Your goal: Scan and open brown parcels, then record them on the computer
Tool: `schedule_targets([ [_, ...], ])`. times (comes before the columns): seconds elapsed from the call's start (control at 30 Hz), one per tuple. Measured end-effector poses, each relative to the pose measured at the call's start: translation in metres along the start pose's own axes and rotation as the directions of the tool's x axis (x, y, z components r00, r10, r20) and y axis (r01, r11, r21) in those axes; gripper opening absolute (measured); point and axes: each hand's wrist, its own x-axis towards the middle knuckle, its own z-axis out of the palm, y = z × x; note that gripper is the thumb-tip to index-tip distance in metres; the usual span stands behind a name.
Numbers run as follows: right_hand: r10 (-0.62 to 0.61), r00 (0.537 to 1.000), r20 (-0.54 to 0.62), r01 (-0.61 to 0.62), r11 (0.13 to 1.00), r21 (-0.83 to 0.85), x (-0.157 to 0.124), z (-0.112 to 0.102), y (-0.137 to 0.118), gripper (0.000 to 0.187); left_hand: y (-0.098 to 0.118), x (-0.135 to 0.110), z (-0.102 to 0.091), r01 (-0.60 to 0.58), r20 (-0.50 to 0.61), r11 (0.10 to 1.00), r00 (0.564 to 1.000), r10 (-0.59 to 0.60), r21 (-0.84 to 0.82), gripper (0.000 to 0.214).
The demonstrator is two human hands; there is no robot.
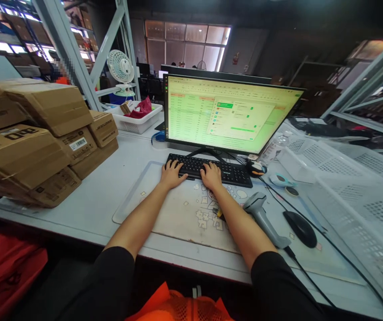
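Both of my hands rest on a black keyboard [231, 174] at the back of a pale printed desk mat [174, 211]. My left hand [172, 174] lies over the keyboard's left end, fingers spread on the keys and thumb out to the right. Near the middle of the keys is my right hand [211, 175], its fingers apart and slightly bent. Neither hand holds anything. Behind the keyboard stands a lit monitor [191, 116] showing a spreadsheet with a chat window over it. A grey barcode scanner [266, 220] lies beside my right forearm, with a black mouse [300, 228] farther right.
Cardboard boxes [47, 107] are stacked at the left. White plastic baskets [355, 200] line the right side. A white basket [136, 122] and a small fan [120, 67] stand behind. Tape [280, 180], a bottle [278, 145] and black cables lie right of the keyboard.
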Motion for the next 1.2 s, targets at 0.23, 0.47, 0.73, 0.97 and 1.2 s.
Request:
schedule_targets([
  [0.23, 0.001, 1.000, -0.014, -0.001, 1.000, 0.001, -0.001, 0.003, 0.002, 0.055, 0.001, 0.000, 0.002, -0.022, -0.009, 0.999, 1.000, 0.022, 0.027, 0.065],
  [0.47, -0.017, 1.000, -0.021, 0.018, 1.000, 0.022, 0.000, 0.005, 0.004, 0.058, 0.005, -0.003, 0.001, -0.066, 0.023, 0.998, 0.998, 0.065, 0.022, 0.077],
  [0.73, -0.035, 0.999, -0.034, 0.037, 0.998, 0.045, 0.002, 0.007, 0.006, 0.060, 0.005, -0.001, 0.002, 0.027, -0.036, 1.000, 0.999, -0.028, -0.013, 0.082],
  [0.97, -0.031, 0.998, -0.052, 0.034, 0.998, 0.060, 0.004, 0.010, 0.009, 0.059, 0.006, -0.002, 0.002, -0.016, -0.027, 1.000, 1.000, 0.016, -0.004, 0.073],
  [1.2, 0.012, 0.997, -0.080, -0.005, 0.997, 0.077, 0.006, 0.010, 0.016, 0.060, 0.004, -0.001, 0.006, -0.053, -0.036, 0.999, 0.998, 0.053, 0.002, 0.076],
])
